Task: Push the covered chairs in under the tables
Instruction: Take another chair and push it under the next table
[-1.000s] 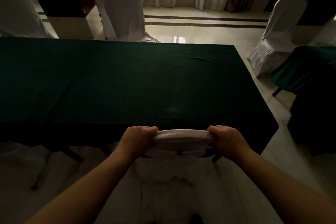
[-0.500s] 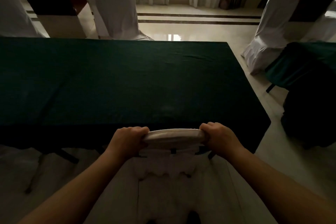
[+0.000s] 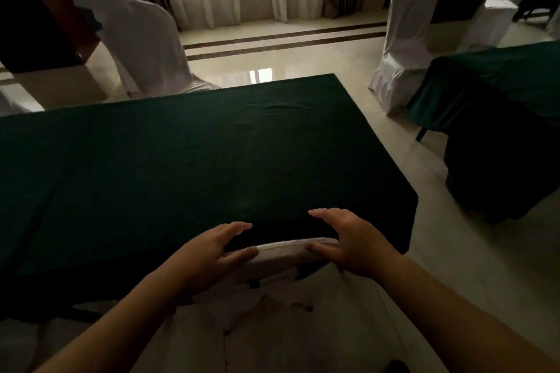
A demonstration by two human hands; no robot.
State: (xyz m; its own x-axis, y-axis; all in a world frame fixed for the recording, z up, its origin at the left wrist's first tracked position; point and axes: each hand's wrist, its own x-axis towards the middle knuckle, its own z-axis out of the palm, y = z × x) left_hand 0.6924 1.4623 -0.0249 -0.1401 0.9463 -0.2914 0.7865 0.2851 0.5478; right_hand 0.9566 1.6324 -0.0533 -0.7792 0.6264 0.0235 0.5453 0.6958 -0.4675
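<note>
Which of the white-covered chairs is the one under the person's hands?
The covered chair at the near edge of the green table, its top between both hands; the others stand untouched beyond the table and beside the right-hand table.

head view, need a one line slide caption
Both hands, left and right, open over the white-covered chair back at the green-clothed table.

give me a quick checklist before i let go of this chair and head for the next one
1. Chair top against the near edge of the green table: ok.
2. Left hand open, fingers spread: ok.
3. Right hand open, thumb touching the chair top: ok.
4. Seat fully under the table: cannot tell, hidden by the tablecloth.
5. Chair cover hanging neat: not ok, rumpled below the top.
6. Next chair to push: ok, the covered chair at right stands clear of the side table.
</note>
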